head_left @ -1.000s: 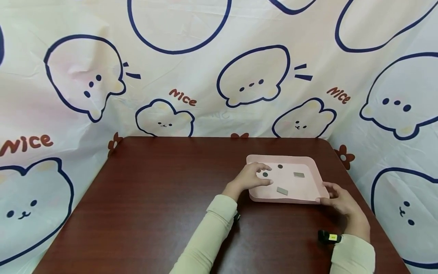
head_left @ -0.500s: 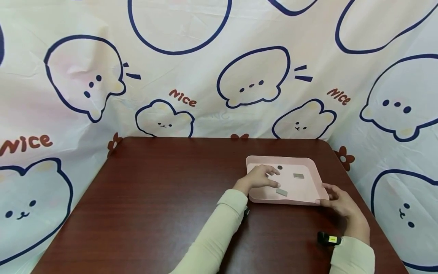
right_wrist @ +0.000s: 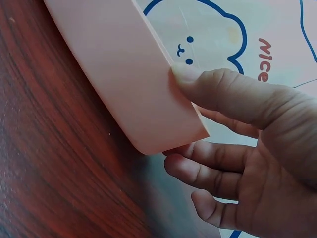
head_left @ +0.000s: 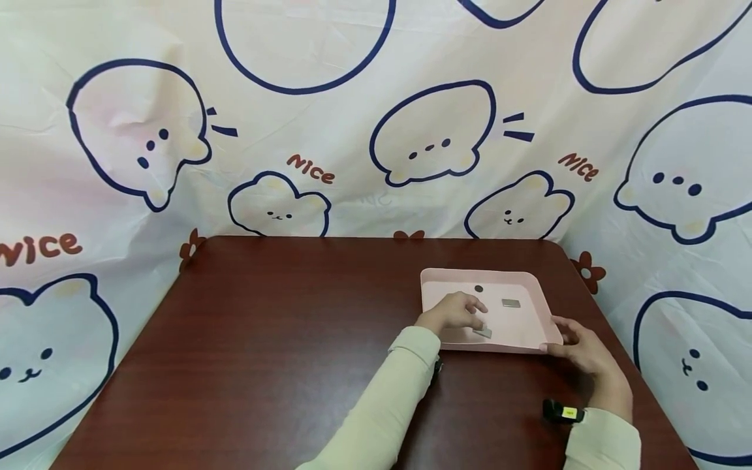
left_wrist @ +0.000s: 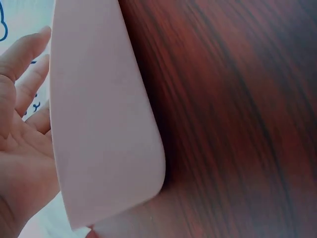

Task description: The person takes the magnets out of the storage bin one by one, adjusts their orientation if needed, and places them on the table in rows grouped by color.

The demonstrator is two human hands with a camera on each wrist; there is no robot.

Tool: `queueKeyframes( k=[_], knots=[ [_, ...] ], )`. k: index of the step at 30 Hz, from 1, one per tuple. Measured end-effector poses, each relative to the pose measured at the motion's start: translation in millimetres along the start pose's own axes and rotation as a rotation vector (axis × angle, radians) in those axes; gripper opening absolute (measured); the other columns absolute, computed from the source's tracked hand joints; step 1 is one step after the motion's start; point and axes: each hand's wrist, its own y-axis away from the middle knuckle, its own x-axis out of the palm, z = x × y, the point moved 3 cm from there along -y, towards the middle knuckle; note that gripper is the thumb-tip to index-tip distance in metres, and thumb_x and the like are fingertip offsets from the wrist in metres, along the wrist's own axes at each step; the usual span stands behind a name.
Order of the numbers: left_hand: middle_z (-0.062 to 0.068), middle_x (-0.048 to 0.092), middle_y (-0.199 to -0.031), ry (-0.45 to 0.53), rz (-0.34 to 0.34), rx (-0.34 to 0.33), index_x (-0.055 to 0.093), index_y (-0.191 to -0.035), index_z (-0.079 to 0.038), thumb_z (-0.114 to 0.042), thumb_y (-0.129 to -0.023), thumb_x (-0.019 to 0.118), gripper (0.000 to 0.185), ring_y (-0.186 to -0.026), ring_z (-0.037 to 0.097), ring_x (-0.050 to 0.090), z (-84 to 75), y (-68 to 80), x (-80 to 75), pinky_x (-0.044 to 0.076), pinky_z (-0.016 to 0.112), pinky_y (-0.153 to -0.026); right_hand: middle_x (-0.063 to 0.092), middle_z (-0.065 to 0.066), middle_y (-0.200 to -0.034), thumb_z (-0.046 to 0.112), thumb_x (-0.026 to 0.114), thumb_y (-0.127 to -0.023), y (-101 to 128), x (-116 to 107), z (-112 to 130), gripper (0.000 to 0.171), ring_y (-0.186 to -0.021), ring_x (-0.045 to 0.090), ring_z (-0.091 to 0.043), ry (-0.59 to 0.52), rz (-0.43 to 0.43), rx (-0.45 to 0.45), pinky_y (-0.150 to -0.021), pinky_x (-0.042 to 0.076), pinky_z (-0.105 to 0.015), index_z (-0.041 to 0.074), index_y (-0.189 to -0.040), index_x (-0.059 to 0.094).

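Note:
A shallow pink tray (head_left: pixel 529 326) sits on the brown table. My right hand (head_left: pixel 587 352) grips its front right corner; in the right wrist view the thumb (right_wrist: pixel 218 89) presses the front wall, with other fingers round the side. My left hand (head_left: pixel 455 312) is over the tray's left part, fingers loosely bent and apart. Its thumb tip is close to a small grey rectangular piece (head_left: pixel 483 333); touching or not, I cannot tell. Another such piece (head_left: pixel 511 303) lies at the right, and a small dark disc (head_left: pixel 478 288) near the back. The tray wall (left_wrist: pixel 99 109) hides the left fingertips in the left wrist view.
The brown table (head_left: pixel 264 339) stretches out left of and in front of the tray. Behind it and at the sides hangs a pale cloth (head_left: pixel 352 130) printed with cartoon animals. A black wrist device (head_left: pixel 563 412) is beside my right sleeve.
My left hand has moved rightward and forward over the tray, covering a second dark disc seen before. Its thumb has come closer to the front grey piece. The right hand keeps its grip.

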Motion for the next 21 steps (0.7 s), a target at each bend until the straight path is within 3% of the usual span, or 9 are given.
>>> queueKeyframes(
  k=[10, 15, 21],
  knots=[
    [-0.008, 0.059, -0.081, -0.076, -0.038, -0.085, 0.072, -0.097, -0.017, -0.014, -0.070, 0.082, 0.029, -0.073, 0.006, 0.052, 5.9, -3.8, 20.6, 0.043, 0.021, -0.067, 0.051, -0.029, -0.116, 0.032, 0.075, -0.077, -2.0, 2.6, -2.4, 0.086, -0.099, 0.048, -0.035, -0.028, 0.012, 0.002, -0.083, 0.040, -0.054, 0.000, -0.142, 0.030],
    [-0.013, 0.066, -0.083, -0.172, -0.087, -0.095, 0.074, -0.098, -0.018, -0.015, -0.069, 0.083, 0.030, -0.076, 0.002, 0.055, 6.6, -1.7, 21.8, 0.043, 0.019, -0.071, 0.051, -0.029, -0.117, 0.028, 0.074, -0.080, -2.3, 1.9, -3.3, 0.082, -0.099, 0.049, -0.034, -0.045, 0.017, -0.012, -0.081, 0.042, -0.050, 0.000, -0.142, 0.029],
    [-0.015, 0.068, -0.088, -0.192, -0.108, -0.092, 0.076, -0.097, -0.020, -0.018, -0.069, 0.084, 0.029, -0.081, 0.000, 0.057, 10.7, -2.3, 25.4, 0.043, 0.016, -0.073, 0.054, -0.028, -0.113, 0.027, 0.076, -0.078, 0.3, 0.5, -2.1, 0.083, -0.097, 0.051, -0.032, -0.052, 0.008, -0.044, -0.081, 0.042, -0.046, -0.002, -0.141, 0.030]
  ],
)
